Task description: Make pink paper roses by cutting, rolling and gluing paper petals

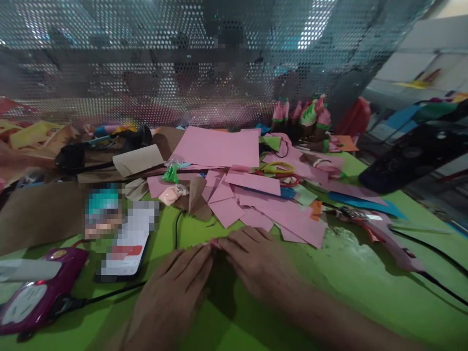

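Pink paper scrap (213,242) sits pinched between the fingertips of left hand (175,287) and right hand (256,258) on the green table (351,273) — it could tear, or slip crooked — being so small.

Your two bare hands, left hand (175,287) and right hand (256,258), no gloves, no rings or watch visible, forearms uncovered, no sleeves in view

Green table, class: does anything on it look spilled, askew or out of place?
Yes. Pink paper pieces lie scattered in overlapping, crooked layers across the green table, not stacked. Both hands, left hand and right hand, press a small pink scrap flat.
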`<move>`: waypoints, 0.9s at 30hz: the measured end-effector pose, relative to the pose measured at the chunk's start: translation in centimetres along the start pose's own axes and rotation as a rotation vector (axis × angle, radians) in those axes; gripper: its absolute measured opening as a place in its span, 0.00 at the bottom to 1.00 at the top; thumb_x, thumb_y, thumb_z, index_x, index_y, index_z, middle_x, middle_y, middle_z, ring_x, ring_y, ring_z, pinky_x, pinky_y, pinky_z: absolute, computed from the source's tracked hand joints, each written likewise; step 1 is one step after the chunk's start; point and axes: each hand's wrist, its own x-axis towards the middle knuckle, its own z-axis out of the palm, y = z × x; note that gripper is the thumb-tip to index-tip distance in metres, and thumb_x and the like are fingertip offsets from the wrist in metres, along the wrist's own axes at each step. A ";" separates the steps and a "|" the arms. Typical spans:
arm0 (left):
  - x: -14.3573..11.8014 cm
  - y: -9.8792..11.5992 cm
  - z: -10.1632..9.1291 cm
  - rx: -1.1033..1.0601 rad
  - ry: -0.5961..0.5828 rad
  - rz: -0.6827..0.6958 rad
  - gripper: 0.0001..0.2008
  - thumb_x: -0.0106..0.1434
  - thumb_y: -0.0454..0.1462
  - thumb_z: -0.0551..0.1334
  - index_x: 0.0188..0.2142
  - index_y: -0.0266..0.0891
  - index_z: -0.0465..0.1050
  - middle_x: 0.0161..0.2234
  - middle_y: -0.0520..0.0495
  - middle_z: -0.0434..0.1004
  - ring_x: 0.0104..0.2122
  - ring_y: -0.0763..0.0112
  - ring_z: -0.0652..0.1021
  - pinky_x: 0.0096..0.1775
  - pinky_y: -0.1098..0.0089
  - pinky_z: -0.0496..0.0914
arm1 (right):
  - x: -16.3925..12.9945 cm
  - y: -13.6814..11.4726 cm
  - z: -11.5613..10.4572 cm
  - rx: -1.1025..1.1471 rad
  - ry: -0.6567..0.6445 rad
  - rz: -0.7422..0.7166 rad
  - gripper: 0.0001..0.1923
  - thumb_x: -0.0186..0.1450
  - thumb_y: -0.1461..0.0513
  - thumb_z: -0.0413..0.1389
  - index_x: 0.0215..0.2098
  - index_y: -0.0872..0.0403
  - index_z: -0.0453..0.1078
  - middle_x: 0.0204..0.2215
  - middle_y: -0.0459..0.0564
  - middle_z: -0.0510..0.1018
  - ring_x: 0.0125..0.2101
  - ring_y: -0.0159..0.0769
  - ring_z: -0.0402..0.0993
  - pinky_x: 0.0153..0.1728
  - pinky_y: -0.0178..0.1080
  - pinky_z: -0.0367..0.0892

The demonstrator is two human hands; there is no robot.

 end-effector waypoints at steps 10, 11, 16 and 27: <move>0.8 -0.8 -0.2 -0.097 -0.171 -0.066 0.21 0.63 0.33 0.54 0.55 0.36 0.67 0.58 0.47 0.71 0.54 0.61 0.73 0.54 0.55 0.65 | -0.4 -0.4 -1.1 0.052 0.024 0.050 0.18 0.66 0.68 0.51 0.53 0.57 0.70 0.44 0.54 0.78 0.43 0.44 0.70 0.42 0.49 0.66; 1.0 -0.9 -0.2 -0.103 -0.179 -0.068 0.22 0.62 0.33 0.54 0.56 0.36 0.67 0.58 0.46 0.71 0.54 0.60 0.73 0.54 0.55 0.66 | -0.4 -0.5 -1.2 0.061 0.015 0.058 0.18 0.66 0.68 0.51 0.53 0.57 0.70 0.44 0.54 0.78 0.43 0.44 0.70 0.42 0.49 0.67; 2.0 -1.3 -0.2 -0.103 -0.226 -0.068 0.26 0.61 0.34 0.56 0.60 0.33 0.63 0.59 0.43 0.69 0.54 0.58 0.73 0.53 0.53 0.66 | 0.0 -0.3 -1.0 0.054 -0.021 0.101 0.20 0.65 0.68 0.51 0.56 0.56 0.67 0.46 0.55 0.77 0.44 0.46 0.70 0.44 0.50 0.66; 1.5 -0.6 -0.3 -0.074 -0.250 -0.095 0.24 0.63 0.37 0.56 0.58 0.33 0.65 0.60 0.44 0.68 0.57 0.57 0.71 0.55 0.51 0.65 | -0.3 -0.7 -1.2 0.034 -0.035 0.082 0.21 0.65 0.67 0.53 0.56 0.57 0.66 0.46 0.55 0.77 0.45 0.46 0.70 0.44 0.51 0.66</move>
